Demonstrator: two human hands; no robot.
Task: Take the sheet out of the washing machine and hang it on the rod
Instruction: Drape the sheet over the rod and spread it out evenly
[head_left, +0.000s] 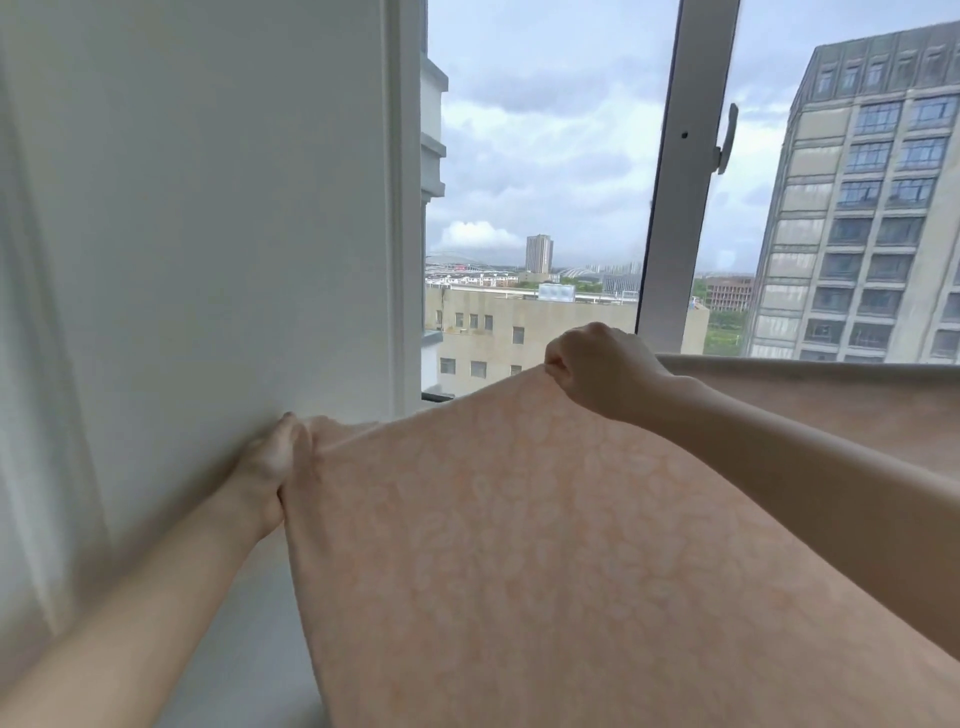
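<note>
Peach-coloured and faintly patterned, the sheet (519, 545) fills the lower view, spread taut between both hands and running on to the right, where it seems draped over something (the rod itself is hidden, so I cannot confirm it). It looks soft and limp, probably heavier if damp, and best held along its top edge, bunched so it cannot slip. Further out, the left hand (270, 462) has its grip closed on a gathered corner just beside the white wall (208, 208), forearm reaching forward. Beyond, the right hand (597, 369) pinches the upper edge, knuckles up, before the window frame (680, 182).
</note>
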